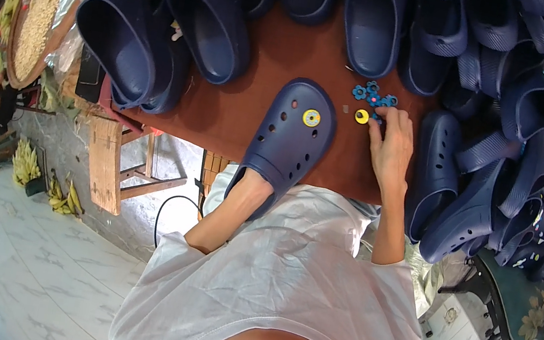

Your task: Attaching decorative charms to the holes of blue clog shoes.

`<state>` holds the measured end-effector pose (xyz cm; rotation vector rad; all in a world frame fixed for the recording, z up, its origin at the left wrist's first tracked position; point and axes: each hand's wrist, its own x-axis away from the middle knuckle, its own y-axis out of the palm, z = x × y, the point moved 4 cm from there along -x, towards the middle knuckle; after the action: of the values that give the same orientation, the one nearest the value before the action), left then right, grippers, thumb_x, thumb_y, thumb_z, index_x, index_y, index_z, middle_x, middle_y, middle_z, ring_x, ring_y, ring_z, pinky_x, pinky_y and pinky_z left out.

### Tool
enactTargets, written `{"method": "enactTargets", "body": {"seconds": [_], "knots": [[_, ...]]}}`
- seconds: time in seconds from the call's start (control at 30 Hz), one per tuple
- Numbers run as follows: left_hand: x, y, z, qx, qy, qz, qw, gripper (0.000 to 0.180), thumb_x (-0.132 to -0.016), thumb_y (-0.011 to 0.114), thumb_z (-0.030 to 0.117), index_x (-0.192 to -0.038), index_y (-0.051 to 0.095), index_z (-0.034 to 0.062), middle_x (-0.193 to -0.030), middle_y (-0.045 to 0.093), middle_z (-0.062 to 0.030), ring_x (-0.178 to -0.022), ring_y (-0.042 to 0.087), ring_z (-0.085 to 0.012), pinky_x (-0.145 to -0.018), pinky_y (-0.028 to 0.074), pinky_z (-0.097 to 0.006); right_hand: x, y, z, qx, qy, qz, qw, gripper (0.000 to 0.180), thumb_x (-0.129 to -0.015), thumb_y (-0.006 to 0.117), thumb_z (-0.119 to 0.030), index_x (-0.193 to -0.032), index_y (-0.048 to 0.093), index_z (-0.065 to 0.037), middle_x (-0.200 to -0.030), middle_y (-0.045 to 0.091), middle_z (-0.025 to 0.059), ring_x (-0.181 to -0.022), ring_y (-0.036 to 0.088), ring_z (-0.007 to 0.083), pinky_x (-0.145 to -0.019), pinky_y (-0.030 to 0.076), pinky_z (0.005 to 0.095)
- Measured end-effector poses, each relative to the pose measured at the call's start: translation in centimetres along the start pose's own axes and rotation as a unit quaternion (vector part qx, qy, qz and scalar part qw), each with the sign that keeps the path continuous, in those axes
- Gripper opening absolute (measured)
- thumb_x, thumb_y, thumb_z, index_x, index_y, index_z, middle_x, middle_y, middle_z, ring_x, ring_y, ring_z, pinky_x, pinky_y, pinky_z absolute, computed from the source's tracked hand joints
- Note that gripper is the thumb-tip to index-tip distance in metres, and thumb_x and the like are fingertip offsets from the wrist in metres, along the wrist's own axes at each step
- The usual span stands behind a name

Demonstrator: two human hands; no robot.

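Note:
A navy clog (287, 140) rests toe-up at the near edge of a brown-covered table. My left hand (253, 188) is pushed inside through its heel opening and holds it from within; the fingers are hidden. One round yellow charm (311, 118) sits in a hole on the clog's top. To the right, my right hand (392, 143) bends over a small group of blue flower charms (372, 88). Its thumb and fingertips close around a blue charm, partly covered by the fingers. Just left of them lies a round yellow-and-black charm (362, 117).
Navy clogs line the table's far side (370, 29) and stack up on the right (472, 187), some with charms. At left stand a wooden stool (105, 165) and a wide basket of pale grains (38, 19). A dark, flower-patterned seat (527, 310) is at lower right.

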<state>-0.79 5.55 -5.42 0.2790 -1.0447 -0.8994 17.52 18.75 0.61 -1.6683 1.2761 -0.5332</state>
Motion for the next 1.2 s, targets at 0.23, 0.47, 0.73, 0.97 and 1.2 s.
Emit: {"method": "enactTargets", "body": {"seconds": [0.23,0.47,0.73,0.97,1.2], "knots": [[0.1,0.3,-0.3,0.021,0.009,0.028,0.999,0.038,-0.104,0.048,0.028,-0.135,0.055,0.0071,-0.138,0.056,-0.0110,-0.123,0.058,-0.0245,-0.106,0.048,-0.042,-0.4,-1.0,-0.9,-0.048,0.007,0.031,0.998,0.010,-0.091,0.063,-0.004,-0.101,0.066,-0.002,-0.091,0.062,0.0136,-0.084,0.063,0.0319,-0.074,0.049,0.0409],[-0.3,1.3,-0.9,0.043,0.007,0.040,0.998,0.037,-0.104,0.048,0.028,-0.135,0.055,0.0071,-0.138,0.057,-0.0110,-0.122,0.058,-0.0248,-0.106,0.048,-0.043,-1.8,-1.8,-6.2,-0.305,-0.010,-0.024,0.952,0.014,-0.092,0.065,-0.003,-0.104,0.071,-0.004,-0.089,0.064,0.0081,-0.076,0.062,0.0178,-0.069,0.047,0.0293],[0.3,1.5,-0.8,0.061,0.004,0.051,0.997,0.037,-0.104,0.048,0.027,-0.134,0.056,0.0072,-0.137,0.057,-0.0111,-0.122,0.058,-0.0251,-0.106,0.048,-0.043,-3.2,-1.3,-9.7,-0.303,-0.094,-0.059,0.947,0.011,-0.084,0.073,-0.005,-0.095,0.071,-0.004,-0.084,0.066,0.0071,-0.074,0.062,0.0210,-0.067,0.048,0.0308],[0.0,1.6,-0.3,0.077,-0.004,0.063,0.995,0.037,-0.104,0.048,0.027,-0.134,0.056,0.0073,-0.137,0.058,-0.0111,-0.122,0.059,-0.0254,-0.106,0.048,-0.044,-3.3,-0.9,-8.4,-0.373,-0.075,-0.099,0.919,0.010,-0.081,0.076,-0.005,-0.090,0.075,-0.004,-0.084,0.067,0.0042,-0.078,0.064,0.0160,-0.068,0.050,0.0290],[0.0,1.9,-0.4,0.089,-0.014,0.073,0.993,0.037,-0.104,0.049,0.027,-0.134,0.056,0.0074,-0.136,0.058,-0.0112,-0.122,0.059,-0.0257,-0.105,0.048,-0.044,-3.2,-1.5,-8.7,-0.368,-0.054,-0.108,0.922,0.014,-0.081,0.077,-0.006,-0.094,0.072,-0.003,-0.090,0.062,0.0048,-0.078,0.063,0.0155,-0.068,0.050,0.0275]]}}
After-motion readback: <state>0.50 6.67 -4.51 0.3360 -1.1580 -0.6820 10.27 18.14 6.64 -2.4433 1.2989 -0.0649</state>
